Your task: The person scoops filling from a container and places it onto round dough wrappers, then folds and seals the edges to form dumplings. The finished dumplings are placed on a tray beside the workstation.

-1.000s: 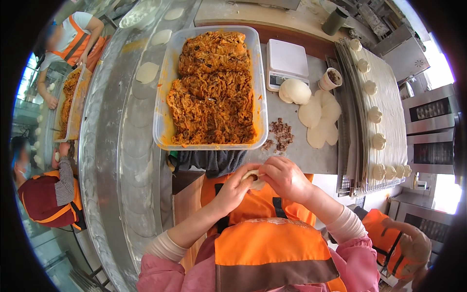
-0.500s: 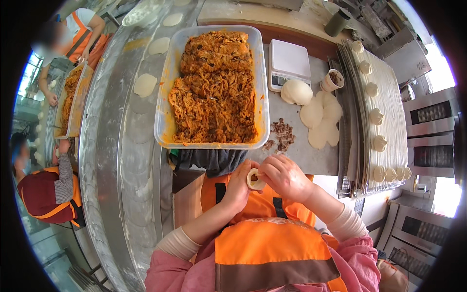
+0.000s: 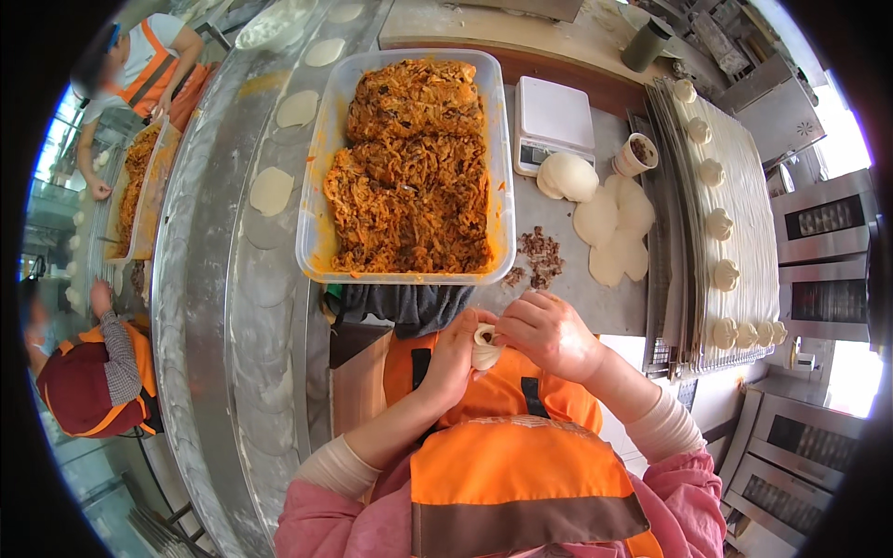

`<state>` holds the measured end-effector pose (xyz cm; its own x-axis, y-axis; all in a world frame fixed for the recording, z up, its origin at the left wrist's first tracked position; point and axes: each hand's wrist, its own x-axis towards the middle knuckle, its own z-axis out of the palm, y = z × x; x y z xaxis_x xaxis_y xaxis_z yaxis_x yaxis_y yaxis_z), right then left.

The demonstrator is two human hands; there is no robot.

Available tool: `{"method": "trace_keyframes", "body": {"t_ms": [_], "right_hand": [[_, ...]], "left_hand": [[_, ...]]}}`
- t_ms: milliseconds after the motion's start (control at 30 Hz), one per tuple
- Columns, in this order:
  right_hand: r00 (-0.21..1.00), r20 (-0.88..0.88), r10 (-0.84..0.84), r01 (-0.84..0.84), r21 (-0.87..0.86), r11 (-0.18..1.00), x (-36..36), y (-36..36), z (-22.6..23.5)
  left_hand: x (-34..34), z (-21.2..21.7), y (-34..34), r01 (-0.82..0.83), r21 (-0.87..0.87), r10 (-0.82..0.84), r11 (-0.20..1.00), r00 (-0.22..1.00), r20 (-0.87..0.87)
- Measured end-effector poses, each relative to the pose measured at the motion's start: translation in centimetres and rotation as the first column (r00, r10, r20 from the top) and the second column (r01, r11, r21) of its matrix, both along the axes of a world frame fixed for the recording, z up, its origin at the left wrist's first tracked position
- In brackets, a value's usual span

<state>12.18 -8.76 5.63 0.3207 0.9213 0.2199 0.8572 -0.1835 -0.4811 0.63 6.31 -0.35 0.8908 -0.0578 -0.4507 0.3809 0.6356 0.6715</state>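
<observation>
Left hand [image 3: 453, 358] cups dumpling [image 3: 485, 348] — right hand [image 3: 549, 332] pinches top

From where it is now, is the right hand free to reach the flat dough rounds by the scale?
Probably not at once: the right hand and left hand are both pinching a dough bun. The dough rounds lie just ahead with nothing between.

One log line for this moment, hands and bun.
left hand: cups bun | right hand: pinches bun top | filling tray: ahead
</observation>
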Motion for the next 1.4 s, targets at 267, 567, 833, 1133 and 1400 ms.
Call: {"method": "trace_keyframes", "body": {"t_ms": [267,567,833,1133,1400], "right_hand": [[0.988,-0.145,-0.044,0.058,0.088,0.994,-0.5,0.2,-0.2],[0.980,-0.188,0.070,-0.037,0.175,0.984,-1.3,0.5,0.1],[0.855,-0.503,-0.127,0.200,0.093,0.975,-2.4,0.3,-0.3],[0.969,-0.245,-0.044,0.090,0.180,0.979,-2.6,0.3,-0.1],[0.986,-0.161,0.049,-0.022,0.171,0.985,-2.7,0.2,-0.1]], "left_hand": [[-0.1,1.4,-0.3,-0.076,0.104,0.068,0.992,0.995,0.079],[-0.5,-0.3,0.6,-0.013,-0.093,0.011,0.996,1.000,-0.020],[-1.4,0.9,1.1,0.060,0.096,-0.069,0.994,0.993,0.098],[-2.1,0.5,1.6,0.019,0.271,-0.092,0.962,0.961,0.259],[-1.9,0.5,0.2,-0.006,-0.138,0.012,0.990,0.999,0.042]]}}
